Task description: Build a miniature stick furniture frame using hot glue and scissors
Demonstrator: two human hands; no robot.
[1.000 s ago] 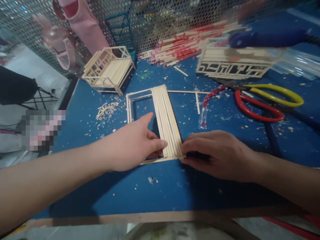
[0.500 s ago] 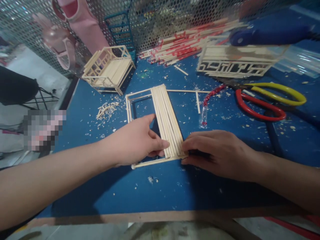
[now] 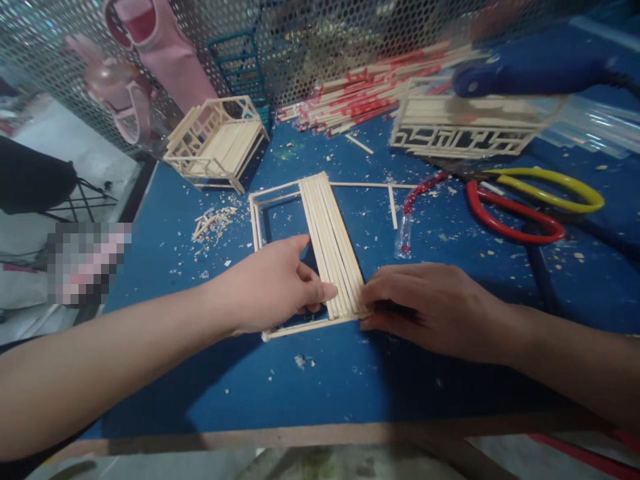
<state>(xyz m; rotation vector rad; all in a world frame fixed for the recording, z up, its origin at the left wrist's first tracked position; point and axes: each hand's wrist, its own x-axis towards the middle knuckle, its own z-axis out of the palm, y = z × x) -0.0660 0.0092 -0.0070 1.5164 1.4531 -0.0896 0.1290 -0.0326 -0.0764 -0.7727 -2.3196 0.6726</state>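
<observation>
A small frame of thin wooden sticks point(image 3: 287, 327) lies on the blue tabletop, with several sticks laid side by side as a panel point(image 3: 327, 233) across its right part. My left hand point(image 3: 273, 287) reaches over the frame's open part. Its thumb presses on the panel's left edge near the front, the index finger points along that edge, and the other fingers curl partly out of sight. At the panel's front right corner, my right hand point(image 3: 430, 307) pinches the stick ends between thumb and bent fingers. Those fingertips partly hide the corner.
Scissors with red and yellow handles point(image 3: 520, 227) lie at right, near a red beaded strip point(image 3: 420, 193). Behind stand a small stick bench point(image 3: 220, 143), a second stick model point(image 3: 465, 127), a blue-handled tool point(image 3: 530, 77) and a chopstick pile point(image 3: 360, 87). Stick scraps point(image 3: 215, 220) litter the table.
Both hands keep the same hold on the stick frame. Only the camera view has shifted slightly.
</observation>
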